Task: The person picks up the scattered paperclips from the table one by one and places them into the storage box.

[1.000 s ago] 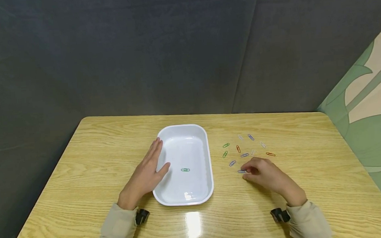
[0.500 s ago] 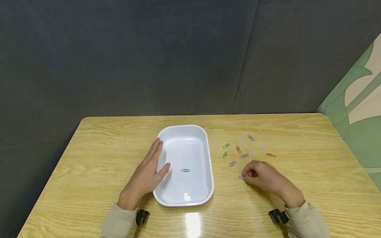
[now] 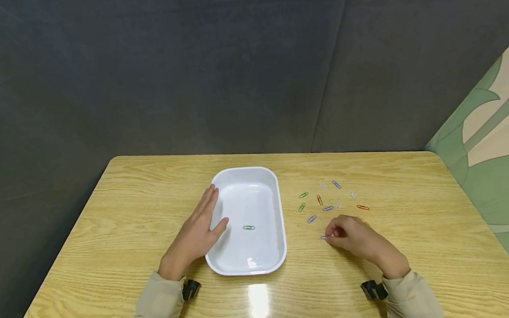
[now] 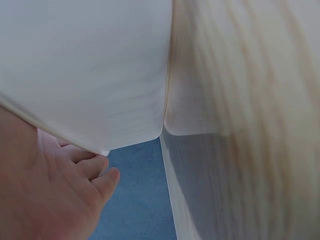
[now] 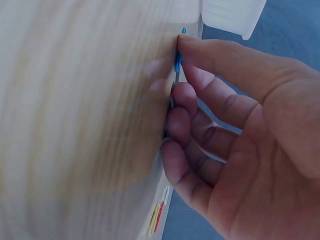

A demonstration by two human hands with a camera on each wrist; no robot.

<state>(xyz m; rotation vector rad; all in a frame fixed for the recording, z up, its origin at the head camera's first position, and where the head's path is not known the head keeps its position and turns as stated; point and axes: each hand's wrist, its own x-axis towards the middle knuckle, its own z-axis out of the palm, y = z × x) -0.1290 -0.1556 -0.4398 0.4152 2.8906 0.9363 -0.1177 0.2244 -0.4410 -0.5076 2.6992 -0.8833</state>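
Note:
My right hand [image 3: 351,236] pinches a blue paper clip [image 3: 324,237] between thumb and index finger, low over the table. In the right wrist view the same blue paper clip [image 5: 178,61] pokes out past the thumb tip, with the other fingers curled beneath. Along the left side of a white tray [image 3: 261,270] lies my left hand [image 3: 193,235], fingers straight against the rim and thumb reaching over the inside. One green paper clip [image 3: 248,227] rests on the tray's floor. The left wrist view shows the left hand's fingers [image 4: 102,182] against the tray's outer wall.
Several loose paper clips lie right of the tray: green [image 3: 303,195], red [image 3: 319,200], blue [image 3: 337,184] and white [image 3: 353,194]. A yellow paper clip [image 3: 365,222] is partly hidden behind the right hand. A dark curtain [image 3: 215,83] hangs beyond the table's far edge.
My right hand has drawn slightly nearer to me with the blue paper clip, its fingers closing on it. The yellow paper clip has come into sight. The left hand and tray have stayed put.

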